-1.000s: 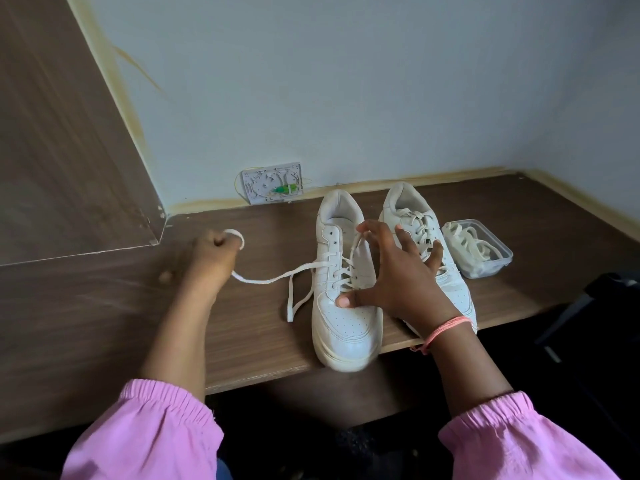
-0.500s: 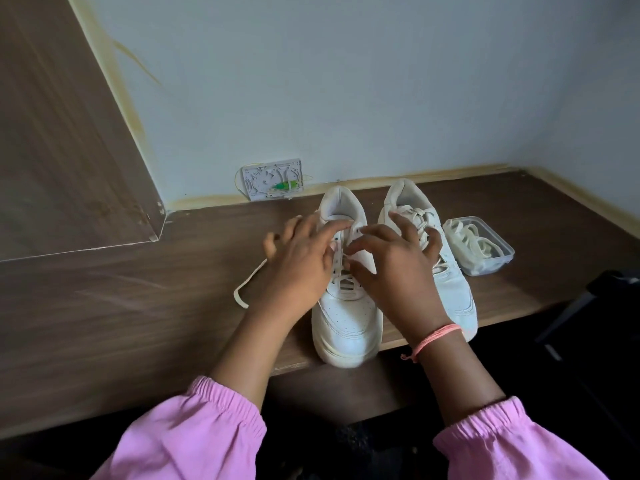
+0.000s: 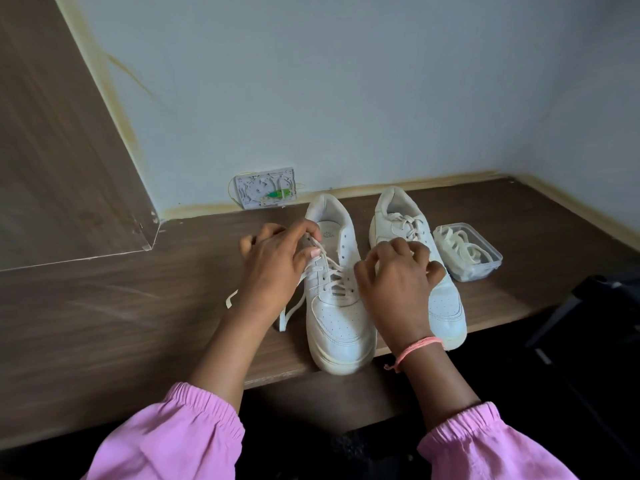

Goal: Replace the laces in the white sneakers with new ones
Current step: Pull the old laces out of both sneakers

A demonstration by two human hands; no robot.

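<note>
Head view: two white sneakers stand side by side at the table's [image 3: 104,323] front edge, toes over it. The left hand [image 3: 273,268] pinches the old lace [image 3: 325,263] near the top eyelets of the left sneaker [image 3: 337,306]; its loose ends trail on the table to the left. The right hand [image 3: 394,275], fingers curled, rests over the right sneaker [image 3: 446,299], and I cannot tell whether its grip has caught anything. New laces sit in a clear tub [image 3: 485,268] just beside it.

To unlace well, I judge, steady the shoe with the right hand and draw the lace out one eyelet at a time, pulling straight.
</note>
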